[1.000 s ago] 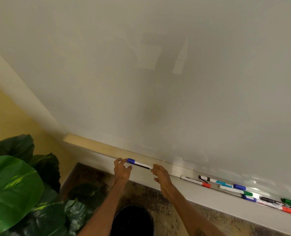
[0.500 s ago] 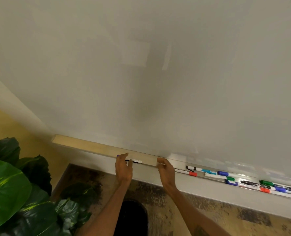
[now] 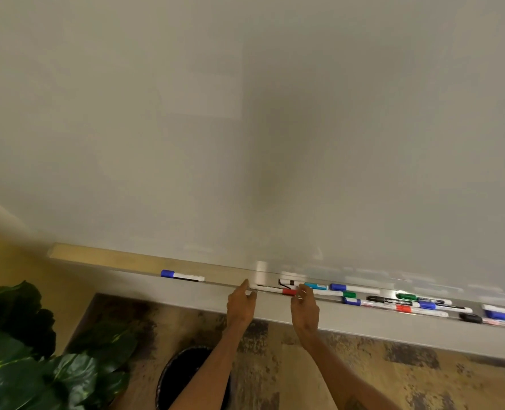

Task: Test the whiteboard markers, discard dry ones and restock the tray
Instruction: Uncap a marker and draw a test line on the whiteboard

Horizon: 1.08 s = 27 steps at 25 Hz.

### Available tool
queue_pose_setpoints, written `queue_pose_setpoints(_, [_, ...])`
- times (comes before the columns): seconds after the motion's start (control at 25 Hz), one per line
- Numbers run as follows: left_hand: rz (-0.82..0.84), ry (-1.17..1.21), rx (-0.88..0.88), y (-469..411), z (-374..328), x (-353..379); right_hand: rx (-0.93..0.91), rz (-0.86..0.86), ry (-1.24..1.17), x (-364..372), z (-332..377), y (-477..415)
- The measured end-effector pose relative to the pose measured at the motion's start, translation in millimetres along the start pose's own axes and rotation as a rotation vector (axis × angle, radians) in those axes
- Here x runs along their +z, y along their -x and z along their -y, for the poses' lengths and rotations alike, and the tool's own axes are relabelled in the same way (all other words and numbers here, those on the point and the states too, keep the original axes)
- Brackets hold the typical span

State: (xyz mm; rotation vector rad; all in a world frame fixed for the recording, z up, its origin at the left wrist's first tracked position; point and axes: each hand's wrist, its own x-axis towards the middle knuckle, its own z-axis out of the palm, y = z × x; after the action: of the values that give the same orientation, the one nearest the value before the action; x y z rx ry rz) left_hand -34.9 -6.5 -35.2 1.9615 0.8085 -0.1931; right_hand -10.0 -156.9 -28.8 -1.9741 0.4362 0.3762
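A red-capped white marker (image 3: pixel 270 289) lies in the whiteboard's long tray (image 3: pixel 363 322). My left hand (image 3: pixel 240 304) touches its white end with nearly straight fingers. My right hand (image 3: pixel 304 309) pinches its red cap. To the left, a blue-capped marker (image 3: pixel 181 276) lies alone on the tray. To the right, several more markers (image 3: pixel 393 303) with blue, green, black, teal and red caps lie side by side. The whiteboard (image 3: pixel 245 128) above is blank.
A round black bin (image 3: pixel 186 377) stands on the floor below my left forearm. Large green plant leaves (image 3: pixel 38 365) fill the lower left corner. A yellow wall borders the board on the left, and patterned flooring runs under the tray.
Both hands let go of the blue-capped marker, leaving it on the tray's left part. They moved right to the red-capped marker. The view also shifted right.
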Motion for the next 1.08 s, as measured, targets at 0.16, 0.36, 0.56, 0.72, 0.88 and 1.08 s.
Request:
queue_pose_setpoints(0.16, [0.011, -0.048, -0.079, 1.0, -6.6, 17.1, 0.005, 0.156, 0.021, -7.3, -5.2, -3.8])
queue_pose_setpoints(0.36, [-0.159, 0.04, -0.04, 9.0, -12.3, 21.6, 0.045, 0.106, -0.085, -9.0, -12.4, -11.1])
queue_pose_setpoints(0.56, [-0.224, 0.176, 0.121, 26.4, -25.6, 15.9, -0.124, -0.148, -0.292, -17.7, 16.7, 4.7])
queue_pose_setpoints(0.72, [0.08, 0.584, 0.16, 44.8, -56.9, 6.3, -0.176, -0.247, -0.61, -45.1, 68.1, 9.7])
queue_pose_setpoints(0.88, [0.274, 0.598, 0.239, 66.0, -110.8, 5.9, -0.241, -0.262, -0.634, -61.9, 99.0, 23.3])
queue_pose_setpoints(1.08, [0.189, 0.263, 0.583, 86.8, -175.2, -5.3, -0.538, -0.278, -0.547, -105.2, 135.0, 45.0])
